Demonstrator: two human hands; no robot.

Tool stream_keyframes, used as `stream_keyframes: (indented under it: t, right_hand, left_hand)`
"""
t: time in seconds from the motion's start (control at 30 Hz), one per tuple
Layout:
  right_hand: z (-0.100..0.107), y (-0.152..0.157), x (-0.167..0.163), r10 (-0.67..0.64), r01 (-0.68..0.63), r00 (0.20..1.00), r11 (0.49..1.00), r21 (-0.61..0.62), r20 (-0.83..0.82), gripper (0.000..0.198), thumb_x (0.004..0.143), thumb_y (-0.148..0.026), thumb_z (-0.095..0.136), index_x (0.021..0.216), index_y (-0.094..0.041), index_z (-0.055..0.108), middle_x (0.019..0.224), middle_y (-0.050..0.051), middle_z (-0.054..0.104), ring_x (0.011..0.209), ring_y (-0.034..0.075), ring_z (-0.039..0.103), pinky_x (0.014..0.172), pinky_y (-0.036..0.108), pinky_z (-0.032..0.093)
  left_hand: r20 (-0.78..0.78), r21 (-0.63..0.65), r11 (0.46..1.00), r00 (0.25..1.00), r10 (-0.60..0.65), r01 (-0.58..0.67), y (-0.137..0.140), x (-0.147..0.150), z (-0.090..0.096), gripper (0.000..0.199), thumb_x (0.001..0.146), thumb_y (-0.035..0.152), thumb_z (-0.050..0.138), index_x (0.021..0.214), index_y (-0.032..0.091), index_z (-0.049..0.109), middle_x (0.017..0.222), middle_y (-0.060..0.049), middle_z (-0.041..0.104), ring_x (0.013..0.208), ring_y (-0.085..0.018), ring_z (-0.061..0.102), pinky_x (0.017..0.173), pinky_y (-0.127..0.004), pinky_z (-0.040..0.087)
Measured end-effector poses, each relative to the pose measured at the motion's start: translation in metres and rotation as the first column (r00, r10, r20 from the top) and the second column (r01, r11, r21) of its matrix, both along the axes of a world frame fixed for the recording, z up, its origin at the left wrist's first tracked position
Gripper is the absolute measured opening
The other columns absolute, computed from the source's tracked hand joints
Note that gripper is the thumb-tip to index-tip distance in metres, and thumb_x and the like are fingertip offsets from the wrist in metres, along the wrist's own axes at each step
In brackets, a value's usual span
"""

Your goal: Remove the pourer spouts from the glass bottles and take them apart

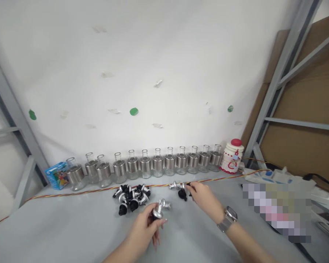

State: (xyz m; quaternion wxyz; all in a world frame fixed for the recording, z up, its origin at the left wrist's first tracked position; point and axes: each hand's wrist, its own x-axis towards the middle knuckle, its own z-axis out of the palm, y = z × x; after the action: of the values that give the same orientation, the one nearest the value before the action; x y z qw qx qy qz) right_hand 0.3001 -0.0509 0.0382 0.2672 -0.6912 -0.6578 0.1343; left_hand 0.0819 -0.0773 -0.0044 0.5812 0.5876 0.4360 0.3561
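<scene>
My left hand (143, 227) is closed around the black base of a silver pour spout (161, 206), held a little above the grey table with its metal top facing up. Farther right, my right hand (204, 198), with a watch on its wrist, pinches at a dark part of a pour spout; the fingers hide most of it. Right by those fingertips lie a couple more silver-and-black pour spouts (182, 193). A heap of several such pour spouts (132, 196) rests on the table to the left of my left hand.
Along the wall stands a row of several glass bottles with steel sleeves (145, 164), their necks uncapped. A blue box (57, 176) is at the row's left end, a white-and-red jar (232, 157) at its right. A twisted cable (98, 190) crosses the table; a blurred-out flat item (276, 212) lies right.
</scene>
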Motion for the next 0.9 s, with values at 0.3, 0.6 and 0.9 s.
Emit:
stream_keyframes:
  t: [0.3, 0.6, 0.9]
  right_hand:
    - [0.005, -0.024, -0.033, 0.205, -0.198, 0.966, 0.978, 0.06, -0.155, 0.05, 0.087, -0.048, 0.021, 0.058, -0.019, 0.049, 0.054, 0.001, 0.055, 0.054, 0.013, 0.05, 0.054, 0.023, 0.032]
    - [-0.025, -0.03, -0.068, 0.148, -0.519, 0.616, 0.815, -0.258, -0.774, 0.05, 0.072, -0.067, 0.035, 0.062, -0.018, 0.043, 0.039, -0.008, 0.039, 0.027, 0.007, 0.035, 0.029, 0.019, 0.024]
    - [-0.024, -0.037, -0.08, -0.09, -0.656, 0.27, 0.711, -0.252, -0.959, 0.052, 0.066, -0.07, 0.041, 0.061, -0.018, 0.042, 0.037, -0.008, 0.039, 0.027, 0.006, 0.037, 0.026, 0.017, 0.027]
  left_hand:
    - [-0.291, 0.311, 0.949, 0.956, 0.042, 0.053, -0.004, -0.007, -0.004, 0.071, 0.063, 0.019, 0.065, 0.123, 0.021, 0.028, 0.056, 0.01, 0.039, 0.048, -0.008, 0.042, 0.048, -0.019, 0.037]
    - [-0.45, 0.546, 0.829, 0.877, 0.167, 0.123, -0.008, -0.01, -0.003, 0.054, 0.072, 0.039, 0.057, 0.117, 0.021, 0.033, 0.064, 0.005, 0.054, 0.052, -0.011, 0.052, 0.054, -0.021, 0.042]
    - [-0.612, 0.756, 0.535, 0.698, 0.373, 0.377, -0.012, -0.017, 0.017, 0.014, 0.086, 0.028, 0.032, 0.085, 0.021, 0.044, 0.074, -0.003, 0.058, 0.061, -0.016, 0.058, 0.052, -0.025, 0.042]
